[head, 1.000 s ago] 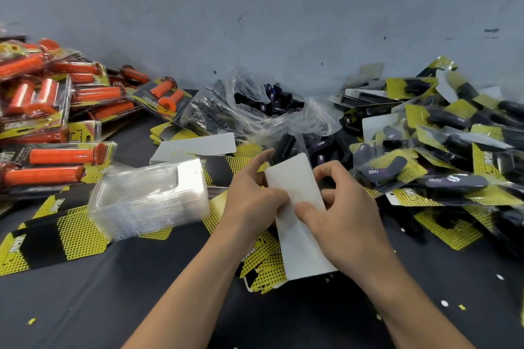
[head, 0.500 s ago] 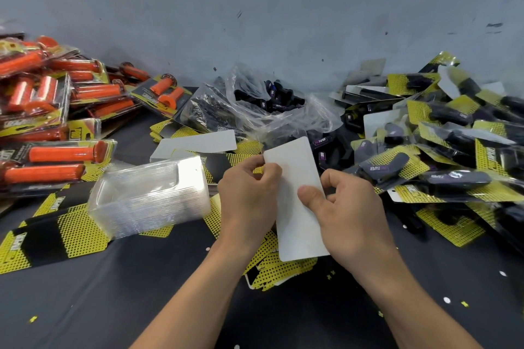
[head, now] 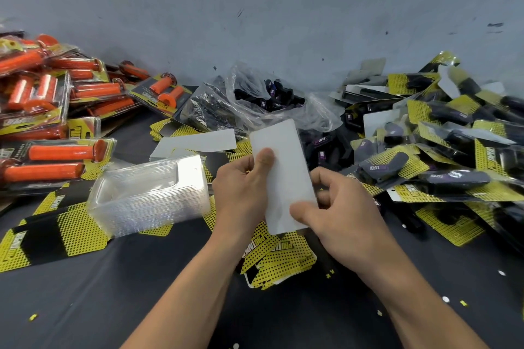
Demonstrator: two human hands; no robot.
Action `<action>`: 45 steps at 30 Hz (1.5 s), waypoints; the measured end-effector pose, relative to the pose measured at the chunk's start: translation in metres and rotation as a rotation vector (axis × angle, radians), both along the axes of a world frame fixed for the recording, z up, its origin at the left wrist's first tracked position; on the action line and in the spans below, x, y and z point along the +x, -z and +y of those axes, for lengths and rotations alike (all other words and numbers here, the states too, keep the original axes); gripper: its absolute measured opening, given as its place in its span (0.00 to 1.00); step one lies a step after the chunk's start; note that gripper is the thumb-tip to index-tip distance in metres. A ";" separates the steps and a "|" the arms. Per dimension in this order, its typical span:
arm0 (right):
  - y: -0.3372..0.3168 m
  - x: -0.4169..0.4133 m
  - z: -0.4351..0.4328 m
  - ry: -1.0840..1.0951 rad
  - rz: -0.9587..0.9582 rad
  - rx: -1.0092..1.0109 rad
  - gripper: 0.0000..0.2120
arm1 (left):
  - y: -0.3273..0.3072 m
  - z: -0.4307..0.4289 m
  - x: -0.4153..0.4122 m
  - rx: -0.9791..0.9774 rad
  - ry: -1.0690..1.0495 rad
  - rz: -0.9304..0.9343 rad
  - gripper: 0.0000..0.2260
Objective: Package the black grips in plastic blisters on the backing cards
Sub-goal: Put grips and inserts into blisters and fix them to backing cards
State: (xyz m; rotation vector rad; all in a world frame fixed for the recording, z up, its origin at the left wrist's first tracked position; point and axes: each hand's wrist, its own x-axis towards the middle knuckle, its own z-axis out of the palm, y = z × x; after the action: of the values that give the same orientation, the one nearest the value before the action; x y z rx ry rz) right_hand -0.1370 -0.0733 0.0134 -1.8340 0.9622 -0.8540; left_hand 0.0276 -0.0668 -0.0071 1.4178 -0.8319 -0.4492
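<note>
The dark table [head: 85, 306] carries everything, and the work is arranged around the person. On the right lies the pile of finished packs [head: 442, 167], black grips already sealed on yellow-black cards. I judge they are thrown there to keep the middle free. On the left is a heap of orange grip packs [head: 56, 122], which do not belong to this task. At the back centre, an open plastic bag [head: 269, 99] holds the loose black grips, within easy reach. The stack of clear blisters [head: 150, 193] lies on its side just left of the hands, probably so that one can be peeled off quickly. Spare backing cards [head: 278, 258] lie flat under the hands, printed side up.

One backing card [head: 283, 167] is held above them, with its white back turned to the camera. The left hand [head: 241, 195] pinches its left edge, thumb on the white face. The right hand [head: 348, 221] grips the lower right corner, fingers curled behind. Whether a blister with a grip sits behind this card is hidden, so I cannot tell. The two-handed hold suggests the card is being pressed or slid into place.
</note>
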 end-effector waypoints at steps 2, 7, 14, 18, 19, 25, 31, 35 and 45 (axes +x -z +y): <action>0.000 0.002 0.001 0.017 -0.070 0.038 0.04 | -0.001 0.002 -0.001 0.006 0.040 0.059 0.30; 0.000 0.006 0.003 0.092 -0.072 0.019 0.10 | 0.000 0.004 -0.004 -0.044 0.004 0.041 0.24; -0.004 0.007 0.009 0.112 0.028 -0.060 0.09 | 0.004 -0.001 -0.003 -0.105 -0.119 -0.091 0.11; -0.005 0.005 0.010 0.037 0.070 -0.095 0.03 | 0.008 -0.006 0.000 -0.093 -0.151 -0.073 0.12; -0.005 0.005 0.010 0.026 0.052 -0.083 0.05 | 0.008 -0.006 0.000 -0.089 -0.138 -0.058 0.14; 0.002 0.009 0.008 0.109 -0.041 -0.083 0.09 | 0.006 -0.003 -0.003 -0.120 -0.073 -0.027 0.20; 0.005 0.007 0.012 0.247 0.108 -0.643 0.17 | 0.002 0.006 -0.015 -0.132 0.198 0.064 0.16; 0.010 0.010 0.012 0.236 0.334 -0.837 0.12 | 0.003 0.006 -0.019 -0.037 0.247 0.137 0.25; 0.007 0.006 0.006 0.344 0.262 -0.653 0.16 | -0.002 -0.002 0.000 -0.009 0.350 0.617 0.07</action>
State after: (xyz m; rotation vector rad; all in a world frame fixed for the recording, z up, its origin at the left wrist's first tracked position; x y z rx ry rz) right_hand -0.1306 -0.0671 0.0062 -2.4168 1.2919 -1.2676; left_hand 0.0281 -0.0685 -0.0050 1.0293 -0.5657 -1.0846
